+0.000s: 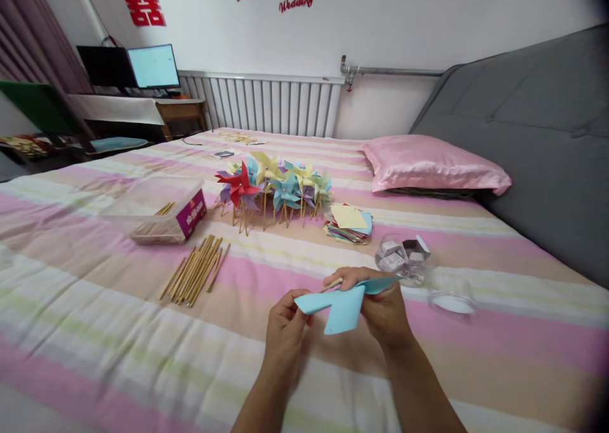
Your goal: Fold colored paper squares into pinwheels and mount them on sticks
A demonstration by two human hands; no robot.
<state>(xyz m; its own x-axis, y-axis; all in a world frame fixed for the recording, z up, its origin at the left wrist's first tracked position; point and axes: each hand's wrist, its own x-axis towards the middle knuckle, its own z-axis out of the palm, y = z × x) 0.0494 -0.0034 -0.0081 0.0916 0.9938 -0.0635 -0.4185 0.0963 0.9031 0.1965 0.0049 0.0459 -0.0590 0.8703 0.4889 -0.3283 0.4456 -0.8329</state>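
A light blue paper sheet (346, 309), cut into flaps like a pinwheel's, is held between both hands above the bed. My left hand (288, 328) pinches the tip of its left flap. My right hand (383, 306) is closed around the paper's other side, with one flap sticking out past the fingers. The end of a thin wooden stick (332, 285) shows beside the right fingers; the rest of it is hidden. Beyond my hands stands a cluster of finished pinwheels (285, 192) in red, yellow, blue and purple on sticks.
Loose wooden sticks (197, 271) lie left, before a clear plastic box (193, 217) holding more sticks. A stack of coloured paper squares (349, 220) sits ahead. At right are a clear container with small packets (404, 255) and a round clear jar (451, 297). A pink pillow (432, 160) lies behind.
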